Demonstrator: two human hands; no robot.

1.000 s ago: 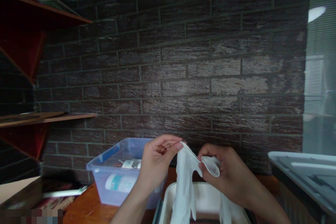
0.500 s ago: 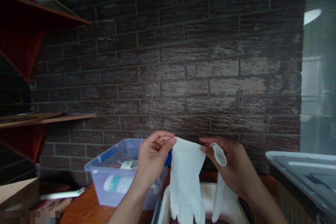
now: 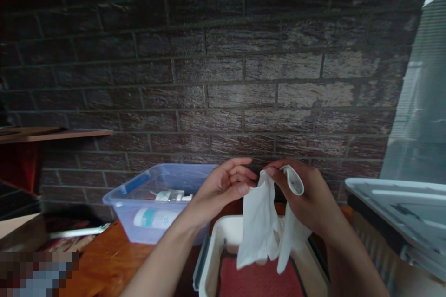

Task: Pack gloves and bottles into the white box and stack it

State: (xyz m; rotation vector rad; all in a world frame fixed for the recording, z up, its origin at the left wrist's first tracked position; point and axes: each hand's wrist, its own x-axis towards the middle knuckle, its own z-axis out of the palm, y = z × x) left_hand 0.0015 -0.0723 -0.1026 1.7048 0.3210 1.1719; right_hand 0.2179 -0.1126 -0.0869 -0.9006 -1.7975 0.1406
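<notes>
My right hand (image 3: 310,195) pinches the cuff of a white glove (image 3: 258,227) between thumb and forefinger. A second white glove (image 3: 295,181) is tucked in the same hand, its rolled cuff sticking out above the thumb and its fingers dangling below the palm. At the first glove's left cuff edge is my left hand (image 3: 223,183), thumb against the rim, the other fingers half stretched behind it; part of its hold is hidden. Both gloves hang over a cream-coloured bin (image 3: 218,236) with a red mat-like piece (image 3: 258,278) inside.
On the wooden table (image 3: 104,260) at left stands a clear bluish plastic box (image 3: 121,213) containing bottles (image 3: 156,218). A lidded container (image 3: 397,213) is on the right. Behind rises a dark brick wall (image 3: 226,79), with a wooden shelf (image 3: 80,134) at left.
The view has tilted down, showing more of the bin. The glove's cuff, stretched flat before, now sags open as my hands have come closer together; my left fingers have spread somewhat.
</notes>
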